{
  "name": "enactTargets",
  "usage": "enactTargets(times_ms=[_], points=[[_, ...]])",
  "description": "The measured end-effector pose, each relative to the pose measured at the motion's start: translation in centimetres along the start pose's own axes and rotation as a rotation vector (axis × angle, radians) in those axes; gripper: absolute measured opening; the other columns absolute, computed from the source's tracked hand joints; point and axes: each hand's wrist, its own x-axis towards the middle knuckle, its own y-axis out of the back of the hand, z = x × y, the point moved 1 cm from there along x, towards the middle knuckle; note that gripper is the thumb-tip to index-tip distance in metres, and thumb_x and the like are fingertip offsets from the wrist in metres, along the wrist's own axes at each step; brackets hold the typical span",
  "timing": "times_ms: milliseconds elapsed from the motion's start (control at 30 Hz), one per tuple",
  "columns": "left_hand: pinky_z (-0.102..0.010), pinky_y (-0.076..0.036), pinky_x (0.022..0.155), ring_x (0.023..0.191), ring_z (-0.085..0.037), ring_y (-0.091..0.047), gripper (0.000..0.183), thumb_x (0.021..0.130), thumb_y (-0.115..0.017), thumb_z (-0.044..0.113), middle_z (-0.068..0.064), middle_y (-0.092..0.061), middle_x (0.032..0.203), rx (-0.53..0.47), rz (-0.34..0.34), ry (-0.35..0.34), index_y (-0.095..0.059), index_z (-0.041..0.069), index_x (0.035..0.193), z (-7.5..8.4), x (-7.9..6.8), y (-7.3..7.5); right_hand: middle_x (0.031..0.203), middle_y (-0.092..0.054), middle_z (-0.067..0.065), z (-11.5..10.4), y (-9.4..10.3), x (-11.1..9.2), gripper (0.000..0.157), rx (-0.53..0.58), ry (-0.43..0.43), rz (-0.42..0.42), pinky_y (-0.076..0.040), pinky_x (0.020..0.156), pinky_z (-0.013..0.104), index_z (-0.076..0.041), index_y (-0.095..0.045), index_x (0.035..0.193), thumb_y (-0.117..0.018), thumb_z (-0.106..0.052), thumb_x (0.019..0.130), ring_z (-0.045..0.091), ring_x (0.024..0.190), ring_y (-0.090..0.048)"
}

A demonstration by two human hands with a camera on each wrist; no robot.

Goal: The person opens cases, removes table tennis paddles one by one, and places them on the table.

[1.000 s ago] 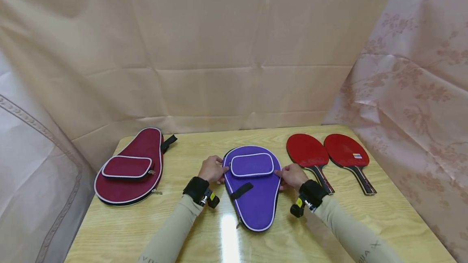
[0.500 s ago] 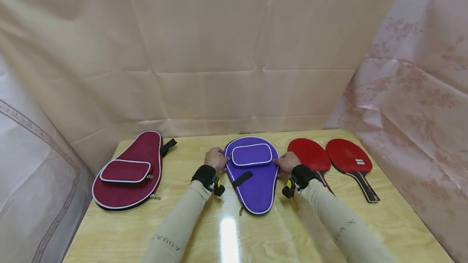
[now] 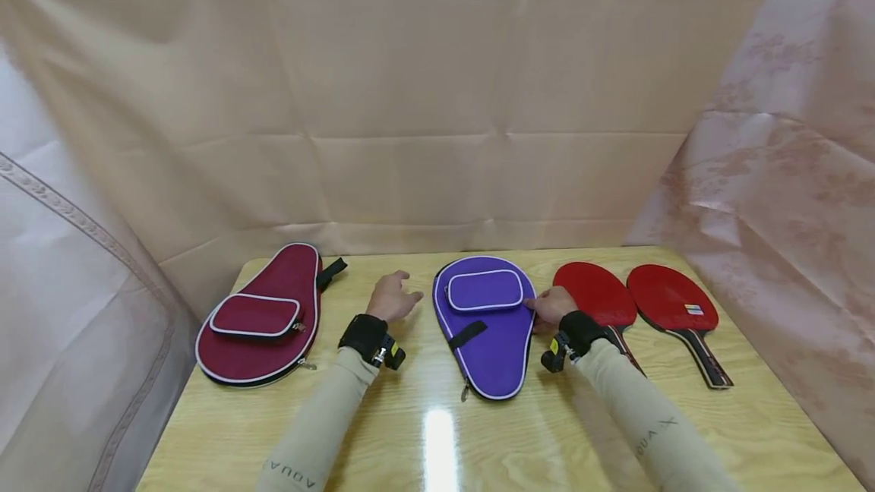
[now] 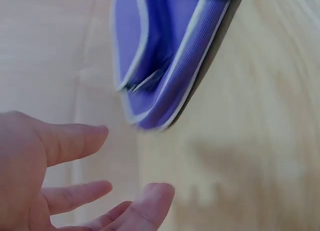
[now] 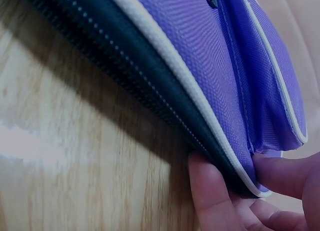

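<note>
Where I stand, the relation that counts is the purple case [image 3: 502, 336] lying between the person's two hands, within the right one's grip but apart from the left one. It sits on the wooden table [image 3: 386, 431], roughly in the middle of its width, with its pocket [image 3: 485, 291] facing up. The right hand [image 3: 552, 307] is the nearer, in fact touching: it pinches the case's right edge beside the end of the pocket, thumb on top and a finger against the side below. Whether that edge is lifted at all I can't tell. The left hand [image 3: 393, 298] holds nothing; its thumb and fingers are spread wide, reaching toward the case's left edge with a clear gap between. As for how the case points, its long axis runs nearly straight away from the person, the round, broad end far off and the narrow end close, leaning slightly to the right. A zip pull [image 3: 465, 392] hangs out at the left of that narrow end, and a black strap [image 3: 468, 334] slants across the left side. The maroon case [image 3: 270, 355], well to the left, points the other way, narrow end farthest.
</note>
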Motion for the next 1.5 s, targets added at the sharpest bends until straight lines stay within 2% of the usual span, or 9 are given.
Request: enactTargets(times_ms=[200,400,533,600,767,867,1033,1267,1500], points=[[-0.051,-0.047,0.096,0.120,-0.040,-0.055,0.053,0.096,-0.065,0.027,-0.027,-0.056,0.134,-0.024,0.014,-0.021,-0.051,0.001,0.140,-2.7,-1.3,4.5,0.072,-0.066,0.010,0.4,0.2,-0.1,0.023,0.025,0.008,-0.001,-0.057,0.057,0.028,0.005,-0.063,0.095,-0.063,-0.018,0.096,0.015,0.055,-0.067],[-0.053,-0.046,0.094,0.113,-0.042,-0.056,0.045,0.095,-0.064,0.023,-0.030,-0.059,0.125,0.033,0.213,-0.044,-0.058,-0.004,0.131,-7.2,-3.2,10.1,0.080,-0.069,0.016,-0.5,1.0,-1.5,0.030,-0.126,0.064,0.101,-0.056,0.061,0.030,0.005,-0.060,0.099,-0.056,-0.024,0.096,0.024,0.063,-0.071],[-0.060,-0.032,0.104,0.125,-0.050,-0.041,0.047,0.095,-0.062,0.023,-0.034,-0.051,0.130,0.099,0.390,0.061,-0.056,-0.006,0.131,-11.4,-4.5,13.8,0.088,-0.068,0.018,-2.0,0.9,-3.2,0.031,-0.248,0.217,0.286,-0.049,0.060,0.036,0.001,-0.058,0.105,-0.055,-0.028,0.095,0.031,0.071,-0.067],[-0.065,-0.023,0.107,0.130,-0.054,-0.031,0.054,0.096,-0.060,0.029,-0.037,-0.043,0.135,0.125,0.425,0.149,-0.050,-0.006,0.135,-13.9,-4.9,15.3,0.091,-0.066,0.016,-3.1,0.0,-4.0,0.029,-0.251,0.324,0.361,-0.046,0.062,0.038,-0.001,-0.059,0.106,-0.058,-0.028,0.094,0.030,0.075,-0.062],[-0.075,-0.015,0.107,0.134,-0.060,-0.022,0.087,0.094,-0.051,0.057,-0.041,-0.029,0.143,0.181,0.275,0.333,-0.029,-0.009,0.147,-19.0,-4.9,17.4,0.086,-0.066,0.010,-6.6,-3.9,-5.9,0.012,-0.124,0.605,0.404,-0.047,0.069,0.036,-0.004,-0.066,0.092,-0.066,-0.016,0.090,0.025,0.077,-0.059],[-0.068,-0.032,0.103,0.125,-0.056,-0.038,0.099,0.092,-0.045,0.069,-0.042,-0.037,0.137,0.171,0.159,0.345,-0.027,-0.013,0.144,-20.6,-4.7,17.9,0.080,-0.065,0.005,-8.7,-6.4,-6.9,0.007,-0.054,0.708,0.328,-0.046,0.069,0.031,-0.007,-0.067,0.085,-0.068,-0.013,0.088,0.018,0.073,-0.057],[-0.054,-0.047,0.092,0.109,-0.045,-0.053,0.100,0.090,-0.045,0.072,-0.040,-0.047,0.128,0.112,0.086,0.323,-0.035,-0.014,0.139,-21.3,-4.7,18.3,0.075,-0.061,-0.002,-10.8,-10.4,-7.9,0.009,-0.076,0.744,0.075,-0.044,0.063,0.025,-0.010,-0.067,0.083,-0.067,-0.014,0.090,0.011,0.067,-0.054],[-0.052,-0.049,0.090,0.110,-0.044,-0.053,0.101,0.089,-0.048,0.072,-0.039,-0.047,0.130,0.131,0.039,0.316,-0.033,-0.012,0.143,-21.1,-5.3,18.2,0.074,-0.055,0.000,-11.2,-15.8,-8.9,0.015,-0.064,0.560,-0.359,-0.058,0.061,0.039,-0.005,-0.065,0.088,-0.065,-0.018,0.095,0.021,0.063,-0.059],[-0.056,-0.046,0.095,0.115,-0.047,-0.050,0.107,0.089,-0.049,0.070,-0.043,-0.041,0.135,0.177,-0.007,0.277,-0.026,-0.018,0.145,-20.0,-6.1,17.8,0.082,-0.061,0.014,-10.8,-18.7,-10.1,0.016,0.005,0.418,-0.522,-0.059,0.067,0.047,0.000,-0.065,0.091,-0.066,-0.015,0.095,0.020,0.061,-0.057]])
